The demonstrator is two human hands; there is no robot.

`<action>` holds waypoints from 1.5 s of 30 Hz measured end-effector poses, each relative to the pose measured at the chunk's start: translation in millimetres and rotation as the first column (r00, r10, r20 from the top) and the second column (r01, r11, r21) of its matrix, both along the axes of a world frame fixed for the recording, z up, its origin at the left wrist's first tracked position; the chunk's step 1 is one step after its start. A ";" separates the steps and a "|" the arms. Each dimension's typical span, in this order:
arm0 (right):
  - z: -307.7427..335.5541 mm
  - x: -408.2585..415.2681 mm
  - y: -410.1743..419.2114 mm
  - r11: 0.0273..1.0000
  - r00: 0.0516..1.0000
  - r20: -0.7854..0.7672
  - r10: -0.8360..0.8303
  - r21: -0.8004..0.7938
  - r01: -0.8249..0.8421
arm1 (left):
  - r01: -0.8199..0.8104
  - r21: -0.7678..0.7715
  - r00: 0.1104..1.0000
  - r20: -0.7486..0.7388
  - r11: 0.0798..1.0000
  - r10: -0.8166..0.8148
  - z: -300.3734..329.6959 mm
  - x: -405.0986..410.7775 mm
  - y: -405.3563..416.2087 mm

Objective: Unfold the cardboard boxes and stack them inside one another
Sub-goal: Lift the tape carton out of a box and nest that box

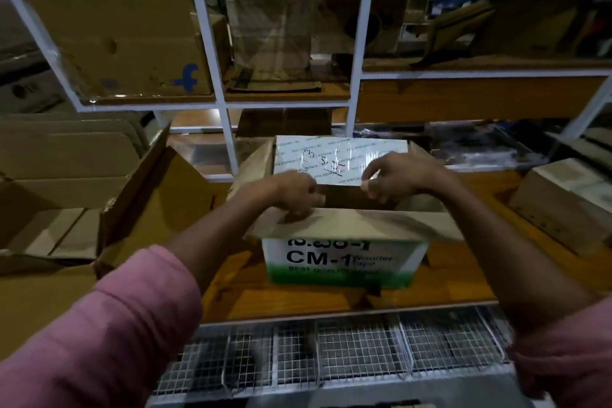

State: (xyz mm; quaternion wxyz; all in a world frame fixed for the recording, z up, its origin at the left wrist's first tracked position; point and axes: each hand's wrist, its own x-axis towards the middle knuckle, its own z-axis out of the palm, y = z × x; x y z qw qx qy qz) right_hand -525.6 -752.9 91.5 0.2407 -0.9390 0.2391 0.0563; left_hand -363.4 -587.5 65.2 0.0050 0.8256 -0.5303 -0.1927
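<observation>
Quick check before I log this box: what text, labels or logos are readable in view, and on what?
"CM-1": front of the white-and-green box.
"Wonder Tape": small, beside it, only roughly legible.
Script line above "CM-1": cut off by the flap, unreadable.
Green band line starting "BEST QUALITY": rest blurred.
Far flap: tiny repeated print and handwriting, unreadable.
Blue "f" logo: brown box on the shelf.
</observation>
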 end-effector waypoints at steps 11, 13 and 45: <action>-117.4 -20.7 31.0 0.941 0.987 0.158 -0.008 -0.332 0.061 | 0.075 -0.350 0.967 0.253 0.934 0.017 -91.6 -12.2 36.3; -117.6 -21.7 35.7 0.943 0.985 0.173 0.014 -0.329 0.044 | 0.067 -0.342 0.971 0.238 0.937 0.017 -90.5 -12.0 42.1; -145.2 102.7 -14.7 0.952 0.953 -0.222 0.206 -0.181 -0.247 | -0.042 0.090 0.999 -0.014 0.995 0.043 -102.4 30.5 -30.8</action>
